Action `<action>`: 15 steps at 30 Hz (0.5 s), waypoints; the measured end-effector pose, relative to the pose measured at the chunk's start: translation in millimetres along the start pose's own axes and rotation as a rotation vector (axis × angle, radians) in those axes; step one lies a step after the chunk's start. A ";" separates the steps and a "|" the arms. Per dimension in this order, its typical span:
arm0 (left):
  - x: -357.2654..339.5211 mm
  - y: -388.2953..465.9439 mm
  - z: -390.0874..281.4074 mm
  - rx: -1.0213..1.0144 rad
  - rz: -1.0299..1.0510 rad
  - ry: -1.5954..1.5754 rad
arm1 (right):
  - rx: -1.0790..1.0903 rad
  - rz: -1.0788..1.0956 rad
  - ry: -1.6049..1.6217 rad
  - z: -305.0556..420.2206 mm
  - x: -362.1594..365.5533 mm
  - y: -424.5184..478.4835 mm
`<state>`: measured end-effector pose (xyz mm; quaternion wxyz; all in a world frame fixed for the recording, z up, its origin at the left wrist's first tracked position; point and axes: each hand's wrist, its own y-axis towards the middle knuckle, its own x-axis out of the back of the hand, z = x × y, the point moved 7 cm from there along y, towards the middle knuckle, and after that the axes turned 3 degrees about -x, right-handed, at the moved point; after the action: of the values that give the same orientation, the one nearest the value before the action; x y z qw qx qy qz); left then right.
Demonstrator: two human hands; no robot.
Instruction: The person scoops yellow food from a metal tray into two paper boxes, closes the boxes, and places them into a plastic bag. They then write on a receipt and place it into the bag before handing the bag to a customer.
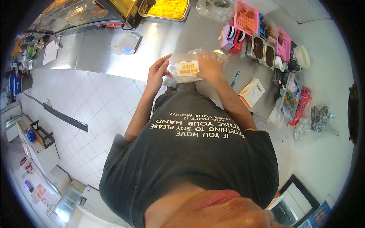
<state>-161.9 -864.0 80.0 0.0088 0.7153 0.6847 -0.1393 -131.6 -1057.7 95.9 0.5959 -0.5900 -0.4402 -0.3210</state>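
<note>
A white food package with orange lettering (186, 68) lies inside a clear plastic bag (185, 57) at the near edge of the steel counter. My right hand (211, 67) is spread over the right end of the package, its fingers apart on or just above the plastic. My left hand (157, 70) is at the left end of the bag, palm turned inward and fingers apart. Whether its fingertips touch the plastic is hard to tell. Nothing is gripped in either hand. Part of the bag is hidden beneath my right hand.
On the steel counter (97, 51) are a round-topped scale (125, 43), a tray of yellow food (168, 9), tape dispensers (232, 38), steel containers (261, 51) and pink baskets (247, 18). A blue pen (235, 79) and a white-orange box (252, 92) lie right of my right arm.
</note>
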 end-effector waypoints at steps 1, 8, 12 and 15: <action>-3.6 -2.9 -3.4 -0.004 -0.001 0.004 | -0.013 -0.103 0.007 -10.7 31.4 -18.6; -17.0 -2.7 -10.2 -0.038 0.010 0.097 | -0.175 -0.659 0.576 -150.3 30.6 -36.0; -17.9 -4.1 -9.2 0.007 0.024 0.108 | -1.070 -0.677 0.499 -269.1 -147.7 -63.6; -16.2 -3.6 -7.3 0.012 -0.005 0.044 | -1.433 -0.203 0.717 -304.1 -272.2 -84.7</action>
<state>-164.5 -878.1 91.1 -0.0108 0.7165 0.6858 -0.1276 -274.3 -1403.0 -88.9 0.1456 -0.6470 0.0390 -0.7474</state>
